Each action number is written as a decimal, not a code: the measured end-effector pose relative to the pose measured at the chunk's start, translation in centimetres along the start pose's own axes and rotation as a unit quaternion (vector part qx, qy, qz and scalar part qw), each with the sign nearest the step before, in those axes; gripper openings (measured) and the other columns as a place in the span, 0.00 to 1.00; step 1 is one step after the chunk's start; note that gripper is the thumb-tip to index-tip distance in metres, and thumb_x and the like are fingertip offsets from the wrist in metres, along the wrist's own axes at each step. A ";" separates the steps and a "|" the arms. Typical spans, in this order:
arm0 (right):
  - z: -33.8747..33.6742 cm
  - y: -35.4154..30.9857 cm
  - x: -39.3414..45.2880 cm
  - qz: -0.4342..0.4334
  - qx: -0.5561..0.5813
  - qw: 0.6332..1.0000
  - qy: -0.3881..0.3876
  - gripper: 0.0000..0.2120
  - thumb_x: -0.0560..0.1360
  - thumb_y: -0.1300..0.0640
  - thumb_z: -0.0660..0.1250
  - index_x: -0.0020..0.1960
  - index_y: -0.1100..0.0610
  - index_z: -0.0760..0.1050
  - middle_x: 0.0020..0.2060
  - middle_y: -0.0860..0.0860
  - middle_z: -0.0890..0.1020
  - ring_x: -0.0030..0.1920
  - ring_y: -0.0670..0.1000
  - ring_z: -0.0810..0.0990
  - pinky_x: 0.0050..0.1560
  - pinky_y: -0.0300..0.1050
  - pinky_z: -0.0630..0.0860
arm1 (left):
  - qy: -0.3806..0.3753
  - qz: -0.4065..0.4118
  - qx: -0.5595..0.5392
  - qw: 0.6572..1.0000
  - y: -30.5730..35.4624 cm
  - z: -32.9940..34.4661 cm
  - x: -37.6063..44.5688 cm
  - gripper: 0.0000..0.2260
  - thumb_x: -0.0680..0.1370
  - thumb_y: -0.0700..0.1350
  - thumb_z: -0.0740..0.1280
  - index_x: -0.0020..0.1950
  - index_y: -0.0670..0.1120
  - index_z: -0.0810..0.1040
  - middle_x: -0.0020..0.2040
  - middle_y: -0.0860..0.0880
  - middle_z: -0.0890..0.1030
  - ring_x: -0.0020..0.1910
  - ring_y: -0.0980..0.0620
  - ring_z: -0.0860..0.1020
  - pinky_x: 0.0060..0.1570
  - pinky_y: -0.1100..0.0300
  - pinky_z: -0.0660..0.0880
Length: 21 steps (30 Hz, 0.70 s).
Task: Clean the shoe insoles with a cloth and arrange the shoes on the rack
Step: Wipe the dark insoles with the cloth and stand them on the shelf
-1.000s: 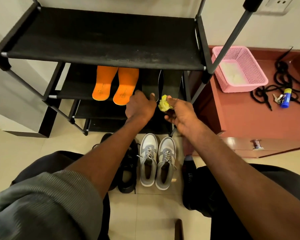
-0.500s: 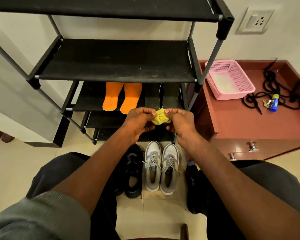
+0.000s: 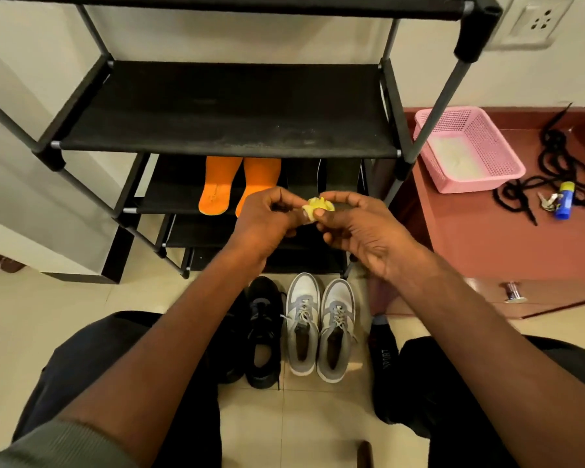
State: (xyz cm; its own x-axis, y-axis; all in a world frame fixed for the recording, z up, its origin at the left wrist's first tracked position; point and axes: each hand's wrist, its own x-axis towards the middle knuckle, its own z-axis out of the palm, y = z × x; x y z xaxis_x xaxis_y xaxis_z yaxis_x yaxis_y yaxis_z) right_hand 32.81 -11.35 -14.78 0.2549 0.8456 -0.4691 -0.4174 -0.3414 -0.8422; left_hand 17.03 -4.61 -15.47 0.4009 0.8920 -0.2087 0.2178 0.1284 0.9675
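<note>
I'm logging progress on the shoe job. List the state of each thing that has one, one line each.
Yellow cloth: bunched up, pinched between both hands.
Left hand: pinching the cloth.
Right hand: pinching the cloth.
Orange insoles: out of the shoes, lying side by side on a rack shelf.
Grey sneakers: laced, on the floor, not racked.
Black shoes: on the floor, not racked.
Pink basket: upright.

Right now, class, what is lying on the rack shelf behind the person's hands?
Two orange insoles lie side by side on that shelf. The shelf above hides their far ends, and the left hand covers part of the right one. Both hands pinch a yellow cloth.
</note>
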 end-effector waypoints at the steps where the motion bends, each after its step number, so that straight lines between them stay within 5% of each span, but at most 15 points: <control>1: -0.2 -0.1 0.4 0.001 0.006 1.000 0.005 0.17 0.74 0.70 0.75 0.61 0.60 0.80 0.41 0.54 0.86 0.38 0.48 0.83 0.35 0.39 0.80 | -0.008 -0.029 -0.044 0.999 0.0 -0.1 0.6 0.07 0.76 0.37 0.75 0.53 0.38 0.82 0.50 0.45 0.84 0.50 0.50 0.83 0.51 0.54 0.81; 7: -0.4 -1.1 1.9 0.003 0.002 1.000 -0.020 0.19 0.74 0.65 0.76 0.64 0.57 0.80 0.48 0.55 0.88 0.44 0.49 0.84 0.41 0.42 0.81 | -0.038 -0.159 -0.286 0.944 -0.3 -0.5 2.0 0.04 0.78 0.36 0.70 0.49 0.44 0.81 0.50 0.45 0.85 0.51 0.48 0.83 0.53 0.54 0.79; 11: 0.1 -0.4 1.9 -0.005 -0.030 0.999 -0.011 0.22 0.72 0.65 0.79 0.64 0.56 0.80 0.54 0.55 0.87 0.51 0.51 0.85 0.41 0.42 0.81 | -0.016 -0.180 -0.272 0.945 -0.9 -0.3 1.7 0.03 0.77 0.38 0.71 0.47 0.45 0.82 0.45 0.47 0.85 0.45 0.51 0.80 0.46 0.58 0.77; 17: 0.7 -0.3 1.5 -0.029 -0.108 0.994 -0.006 0.31 0.70 0.67 0.80 0.68 0.53 0.74 0.52 0.54 0.87 0.50 0.51 0.88 0.43 0.44 0.81 | -0.028 -0.150 -0.205 0.967 -1.4 -0.2 0.9 0.03 0.77 0.39 0.71 0.48 0.46 0.82 0.47 0.45 0.86 0.47 0.49 0.84 0.52 0.51 0.77; 21: 0.6 0.1 1.8 -0.060 -0.137 0.986 0.073 0.18 0.73 0.71 0.75 0.59 0.58 0.80 0.46 0.56 0.87 0.41 0.48 0.84 0.36 0.38 0.80 | -0.041 -0.139 -0.192 0.971 -1.3 -0.1 0.8 0.02 0.78 0.40 0.71 0.49 0.46 0.80 0.53 0.43 0.87 0.52 0.49 0.86 0.51 0.53 0.78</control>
State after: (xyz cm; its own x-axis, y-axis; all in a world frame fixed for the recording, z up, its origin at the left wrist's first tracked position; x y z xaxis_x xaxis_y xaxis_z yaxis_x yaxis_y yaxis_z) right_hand 32.69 -9.57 -15.53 0.4191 0.8259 -0.3771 -0.1299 -0.3566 -0.9252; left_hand 16.95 -3.98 -16.88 0.4475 0.7639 -0.4650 -0.0129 0.5255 0.8507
